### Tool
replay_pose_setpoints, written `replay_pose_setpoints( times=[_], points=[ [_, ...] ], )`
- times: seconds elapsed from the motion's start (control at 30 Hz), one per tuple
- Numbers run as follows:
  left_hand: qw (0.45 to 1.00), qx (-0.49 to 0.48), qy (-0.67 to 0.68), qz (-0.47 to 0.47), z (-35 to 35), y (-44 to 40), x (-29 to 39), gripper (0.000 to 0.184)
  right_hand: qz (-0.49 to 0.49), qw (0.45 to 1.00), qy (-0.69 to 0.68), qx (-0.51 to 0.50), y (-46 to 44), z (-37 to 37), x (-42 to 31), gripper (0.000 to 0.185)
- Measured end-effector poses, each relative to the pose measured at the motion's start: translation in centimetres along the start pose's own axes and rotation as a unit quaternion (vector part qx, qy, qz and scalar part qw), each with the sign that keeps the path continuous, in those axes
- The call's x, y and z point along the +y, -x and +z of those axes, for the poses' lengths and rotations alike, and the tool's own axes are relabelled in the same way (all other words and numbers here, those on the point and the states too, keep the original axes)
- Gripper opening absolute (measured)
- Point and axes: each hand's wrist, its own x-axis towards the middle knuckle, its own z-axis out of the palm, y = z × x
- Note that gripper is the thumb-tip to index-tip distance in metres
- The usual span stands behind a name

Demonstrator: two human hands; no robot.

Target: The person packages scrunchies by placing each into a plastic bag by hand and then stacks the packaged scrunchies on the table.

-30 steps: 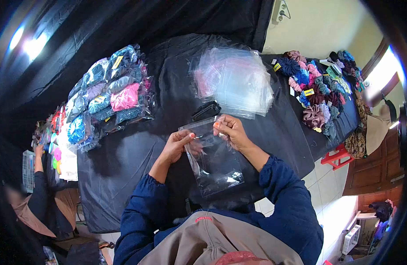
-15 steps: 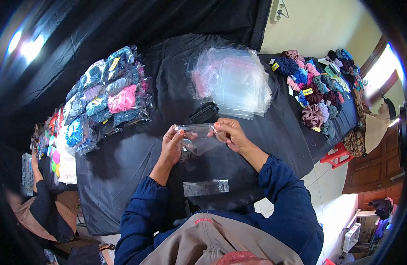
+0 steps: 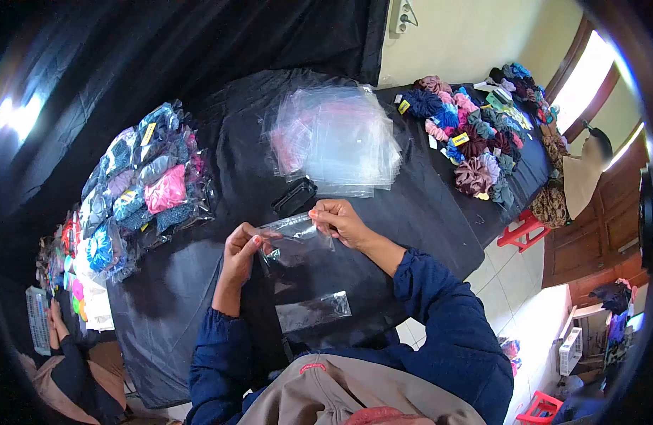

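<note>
A clear plastic bag is stretched between my two hands above the black-covered table. My left hand pinches its left end. The fingers of my right hand are closed on the upper right corner, a little higher than the left. No contents show inside the bag. Beneath, nearer my body, another clear plastic piece lies flat on the cloth. Just beyond my hands sits a small black object, whose kind I cannot make out.
A stack of clear plastic bags lies further back. Bagged fabric goods are heaped at left, loose scrunchies with tags at right. Two other people are present: one person's hand is at far left, another person at far right. Red stools stand rightward.
The whole view has shifted, so the table things appear further left. My left hand has dropped slightly, and the bag now slants up to the right. Both hands keep hold of it.
</note>
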Motion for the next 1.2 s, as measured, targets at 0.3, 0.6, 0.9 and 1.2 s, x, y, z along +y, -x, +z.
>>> replay_pose_setpoints(
  times=[0.3,0.6,0.9,1.2],
  points=[
    [0.993,0.025,-0.109,-0.036,-3.0,0.2,-1.0,0.015,-0.102,0.978,0.165,0.07,-0.1,1.1,0.1,0.019],
    [0.997,0.041,-0.066,-0.025,-2.4,0.3,-1.3,0.015,-0.325,0.73,0.491,0.348,-2.4,-12.9,-10.6,0.03],
    [0.994,0.065,-0.085,-0.038,-2.1,0.4,-1.2,0.013,-0.021,0.494,0.748,0.442,-3.0,-32.9,-12.0,0.081],
    [0.986,0.106,-0.113,-0.067,-1.6,0.3,-1.2,0.018,0.075,0.517,0.753,0.401,-7.3,-34.4,-15.4,0.104]
  ],
)
